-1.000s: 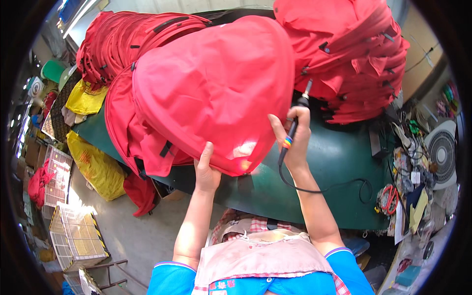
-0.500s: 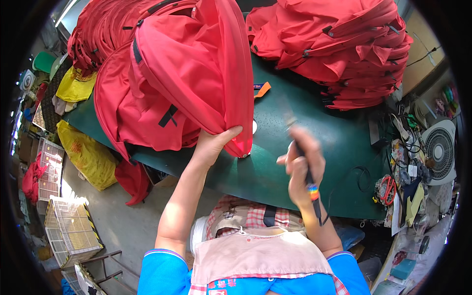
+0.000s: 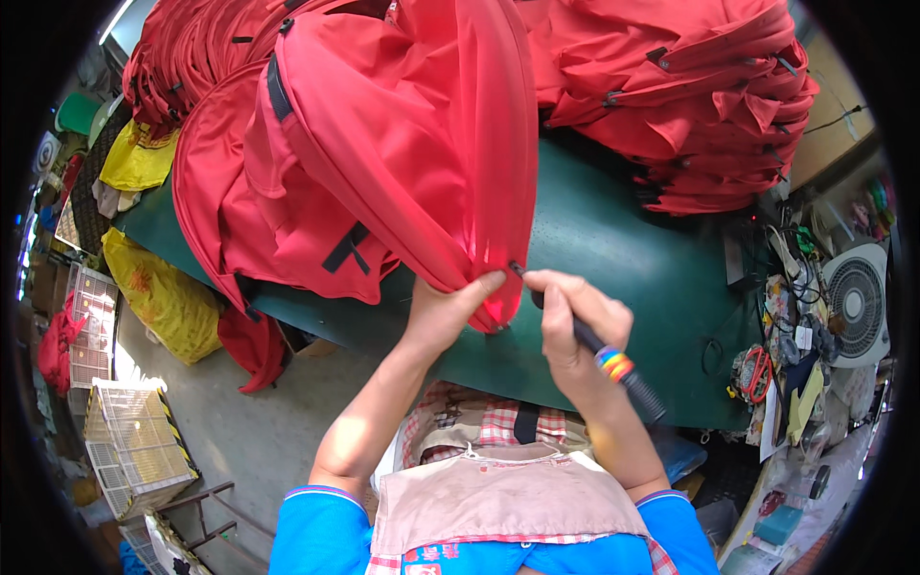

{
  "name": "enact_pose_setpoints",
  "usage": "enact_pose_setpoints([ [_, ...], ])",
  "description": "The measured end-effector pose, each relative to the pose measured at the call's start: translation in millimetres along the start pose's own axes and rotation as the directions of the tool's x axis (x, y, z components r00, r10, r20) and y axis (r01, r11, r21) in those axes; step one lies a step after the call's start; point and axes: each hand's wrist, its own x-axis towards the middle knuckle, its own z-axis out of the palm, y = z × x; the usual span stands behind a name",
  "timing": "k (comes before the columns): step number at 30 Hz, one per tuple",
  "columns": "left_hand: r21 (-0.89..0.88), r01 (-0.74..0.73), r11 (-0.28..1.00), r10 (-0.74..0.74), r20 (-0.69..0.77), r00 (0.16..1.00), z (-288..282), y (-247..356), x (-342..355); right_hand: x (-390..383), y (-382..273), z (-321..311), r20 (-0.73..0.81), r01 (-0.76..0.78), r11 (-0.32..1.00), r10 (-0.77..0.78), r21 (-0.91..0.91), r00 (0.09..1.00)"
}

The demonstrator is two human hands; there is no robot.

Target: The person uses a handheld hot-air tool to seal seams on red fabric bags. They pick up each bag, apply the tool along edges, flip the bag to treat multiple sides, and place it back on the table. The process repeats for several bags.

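A large red sewn fabric piece [image 3: 402, 144], with curved seams and black tabs, stands over the green table [image 3: 613, 316]. My left hand [image 3: 446, 311] grips its lower corner, thumb on the front and the fingers hidden behind the cloth. In my right hand [image 3: 585, 321] is a black-handled soldering iron [image 3: 592, 337] with coloured bands and a ribbed cord end. Its tip meets the fabric edge close to my left thumb; whether it presses into the cloth I cannot tell.
Stacks of similar red fabric pieces lie at the back right [image 3: 690, 105] and back left [image 3: 192, 57]. Yellow bags [image 3: 163, 297] hang by the table's left side. A white fan [image 3: 856, 305], cables and red-handled scissors [image 3: 757, 374] are at the right. A crate [image 3: 139, 446] stands lower left.
My right hand has brought the soldering iron left to the fabric edge. The fabric and my left hand have shifted right and slightly nearer, covering an orange strip on the table.
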Motion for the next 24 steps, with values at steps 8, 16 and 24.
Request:
enact_pose_setpoints([
  [8, -0.037, 0.067, 0.997, -0.064, 0.064, 0.996, 1.7, -1.5, -5.7, 6.9, 21.5, -55.0, -0.054, -0.141, 0.762, 0.224, 0.632, 0.973],
  [16, -0.545, -0.138, 0.827, 0.053, -0.168, 0.984, -20.3, -20.0, -28.1, 4.5, 91.0, 27.6, -0.251, -0.135, 0.625, 0.489, 0.769, 0.835],
  [24, -0.379, -0.086, 0.921, 0.056, -0.09, 0.994, -7.2, 12.7, -23.6, -37.6, 90.9, 42.8, -0.216, -0.193, 0.973, 0.217, 0.126, 0.952],
])
